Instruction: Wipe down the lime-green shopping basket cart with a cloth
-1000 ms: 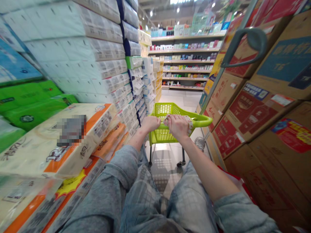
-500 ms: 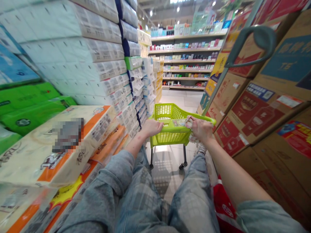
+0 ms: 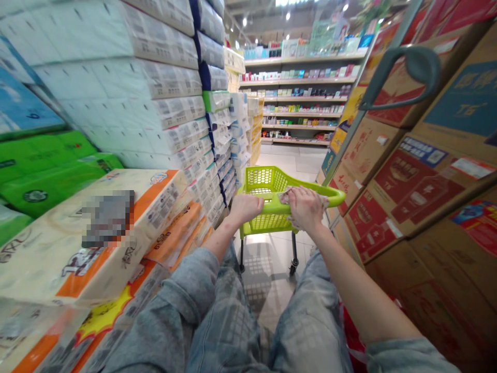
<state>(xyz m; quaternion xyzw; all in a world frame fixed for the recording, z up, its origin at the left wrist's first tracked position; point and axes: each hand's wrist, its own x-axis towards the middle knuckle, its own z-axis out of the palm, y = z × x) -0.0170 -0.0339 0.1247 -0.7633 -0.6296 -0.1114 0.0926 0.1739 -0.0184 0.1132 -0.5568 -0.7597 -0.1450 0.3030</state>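
Note:
A lime-green plastic shopping cart (image 3: 264,224) on black legs with casters stands in front of my legs. My left hand (image 3: 246,208) is wrapped round the left part of its rim. On the right part of the near rim, my right hand (image 3: 306,208) presses a crumpled, pale patterned cloth (image 3: 286,196) against the plastic. The cloth shows on both sides of the fingers and hangs a little below them. Through the cart's open top, its lattice wall and floor are visible.
Stacks of tissue packs (image 3: 171,88) rise on the left, with a cream pack (image 3: 101,223) nearest, carrying a blurred dark object. Cardboard cartons (image 3: 411,176) line the right, beside a grey hooked handle (image 3: 404,77). Shelves of small boxes (image 3: 298,93) stand ahead. Something red lies by my right leg.
My right hand has slid the cloth leftward along the cart's rim, toward the middle. My left hand stays on the rim in nearly the same place.

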